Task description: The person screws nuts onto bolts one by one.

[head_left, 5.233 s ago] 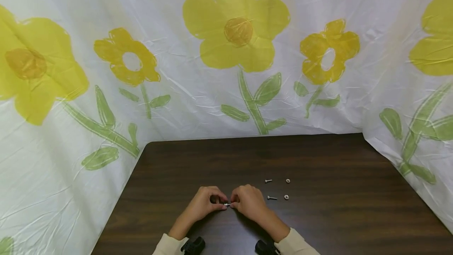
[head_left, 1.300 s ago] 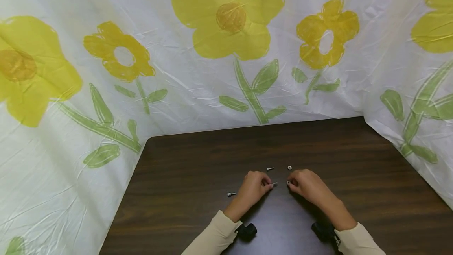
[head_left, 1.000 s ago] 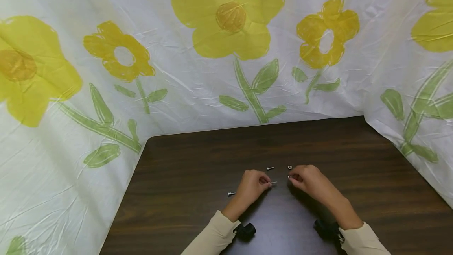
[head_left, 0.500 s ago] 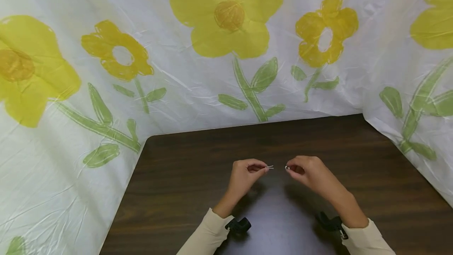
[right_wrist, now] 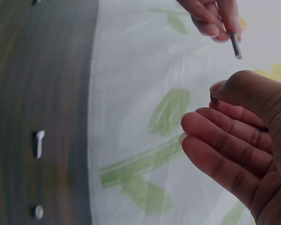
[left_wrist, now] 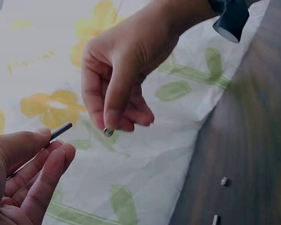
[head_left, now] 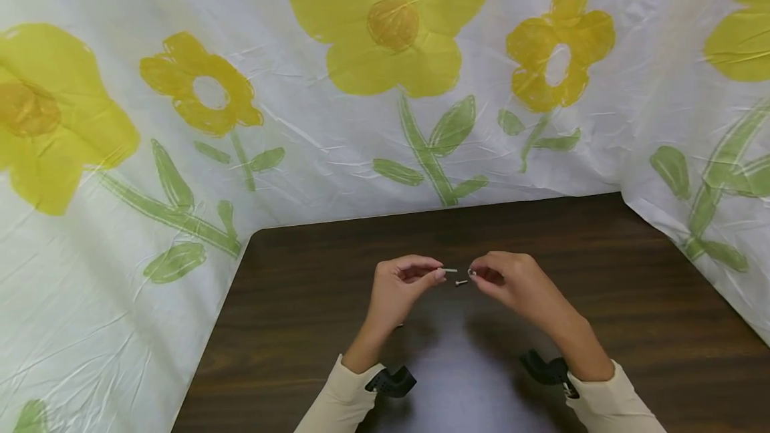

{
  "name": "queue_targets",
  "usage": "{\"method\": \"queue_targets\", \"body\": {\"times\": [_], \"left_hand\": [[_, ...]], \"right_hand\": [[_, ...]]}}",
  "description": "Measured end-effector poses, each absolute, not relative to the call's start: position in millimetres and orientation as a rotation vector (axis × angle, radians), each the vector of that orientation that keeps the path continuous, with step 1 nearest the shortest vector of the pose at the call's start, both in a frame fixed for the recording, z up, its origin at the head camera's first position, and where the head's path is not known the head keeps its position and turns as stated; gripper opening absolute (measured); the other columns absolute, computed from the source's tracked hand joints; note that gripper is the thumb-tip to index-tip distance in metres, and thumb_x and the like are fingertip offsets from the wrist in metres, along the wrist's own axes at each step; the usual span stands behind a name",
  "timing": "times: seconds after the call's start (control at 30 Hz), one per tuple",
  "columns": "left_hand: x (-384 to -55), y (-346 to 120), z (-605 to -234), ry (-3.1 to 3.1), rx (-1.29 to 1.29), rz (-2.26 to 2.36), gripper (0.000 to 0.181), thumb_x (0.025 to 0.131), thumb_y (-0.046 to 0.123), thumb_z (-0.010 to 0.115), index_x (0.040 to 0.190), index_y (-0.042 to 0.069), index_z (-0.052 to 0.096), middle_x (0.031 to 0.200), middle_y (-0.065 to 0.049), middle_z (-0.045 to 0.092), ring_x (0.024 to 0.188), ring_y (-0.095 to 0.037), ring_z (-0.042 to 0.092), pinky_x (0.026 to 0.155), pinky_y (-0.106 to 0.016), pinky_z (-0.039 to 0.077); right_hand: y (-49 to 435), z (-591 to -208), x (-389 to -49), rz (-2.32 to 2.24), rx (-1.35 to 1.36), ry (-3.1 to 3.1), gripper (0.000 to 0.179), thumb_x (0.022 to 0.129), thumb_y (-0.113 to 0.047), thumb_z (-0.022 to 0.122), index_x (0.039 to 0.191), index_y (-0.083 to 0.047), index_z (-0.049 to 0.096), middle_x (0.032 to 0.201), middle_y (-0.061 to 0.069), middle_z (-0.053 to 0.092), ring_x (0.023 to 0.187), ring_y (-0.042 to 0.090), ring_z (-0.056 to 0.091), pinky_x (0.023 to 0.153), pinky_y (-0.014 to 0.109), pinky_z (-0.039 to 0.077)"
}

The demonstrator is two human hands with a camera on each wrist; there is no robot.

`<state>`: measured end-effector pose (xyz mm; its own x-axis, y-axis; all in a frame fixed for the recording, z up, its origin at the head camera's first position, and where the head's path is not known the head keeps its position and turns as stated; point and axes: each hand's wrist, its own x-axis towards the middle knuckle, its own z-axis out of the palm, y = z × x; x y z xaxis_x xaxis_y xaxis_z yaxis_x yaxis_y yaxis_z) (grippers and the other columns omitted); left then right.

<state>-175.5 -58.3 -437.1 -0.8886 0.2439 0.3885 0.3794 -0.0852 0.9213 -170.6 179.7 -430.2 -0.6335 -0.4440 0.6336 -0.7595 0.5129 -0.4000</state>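
My left hand (head_left: 394, 293) pinches a metal bolt (head_left: 450, 270) between thumb and fingers, its threaded end pointing right. Opposite it, my right hand (head_left: 520, 289) pinches a small nut (head_left: 472, 272) at its fingertips. Both are held above the table, and a narrow gap separates the bolt's tip from the nut, as the left wrist view also shows with the bolt (left_wrist: 62, 131) and nut (left_wrist: 108, 132). On the table between the hands lies a second, shorter bolt (head_left: 461, 282). A loose nut (right_wrist: 37, 212) lies near that bolt (right_wrist: 38, 143) in the right wrist view; my right hand hides it in the head view.
The dark wooden table (head_left: 313, 266) stretches around the hands. Another metal piece (head_left: 400, 325) shows partly beside my left wrist. A white cloth with painted flowers (head_left: 337, 146) hangs behind the table. Black wrist cameras (head_left: 394, 381) sit at both cuffs.
Earlier, both hands worked on a bolt with a nut, then left it on the table. They picked up another bolt and nut, lifted them, and brought them closer together.
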Motion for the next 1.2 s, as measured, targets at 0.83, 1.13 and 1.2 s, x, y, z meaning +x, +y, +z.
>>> {"method": "queue_targets", "body": {"times": [0.83,1.13,1.2], "left_hand": [[-176.7,-75.6,-422.1,-1.962,-0.711,-2.133,0.018,0.089,0.003,0.077,0.100,-0.011,0.072,0.091,-0.019,0.074,0.079,-0.022,0.075,0.074,-0.038,0.062],[-176.1,-77.9,-423.6,-1.968,-0.690,-2.132,0.013,0.088,0.002,0.078,0.099,-0.006,0.075,0.091,-0.019,0.074,0.080,-0.022,0.075,0.075,-0.040,0.062],[-175.5,-77.5,-423.6,-1.979,-0.689,-2.124,0.013,0.088,0.002,0.078,0.099,-0.006,0.075,0.091,-0.019,0.074,0.080,-0.021,0.075,0.075,-0.039,0.062]], "right_hand": [[146.8,-418.5,-176.0,1.268,0.930,-2.194,0.022,0.080,0.011,0.080,0.098,0.000,0.075,0.088,0.005,0.077,0.070,0.011,0.073,0.061,0.018,0.057],[142.2,-418.7,-177.3,1.266,0.914,-2.185,0.023,0.079,0.009,0.081,0.097,-0.003,0.076,0.090,0.002,0.076,0.073,0.008,0.071,0.061,0.022,0.058],[141.5,-419.0,-177.9,1.258,0.926,-2.168,0.024,0.078,0.010,0.081,0.097,-0.005,0.077,0.092,0.002,0.076,0.073,0.008,0.071,0.060,0.024,0.059]]}}
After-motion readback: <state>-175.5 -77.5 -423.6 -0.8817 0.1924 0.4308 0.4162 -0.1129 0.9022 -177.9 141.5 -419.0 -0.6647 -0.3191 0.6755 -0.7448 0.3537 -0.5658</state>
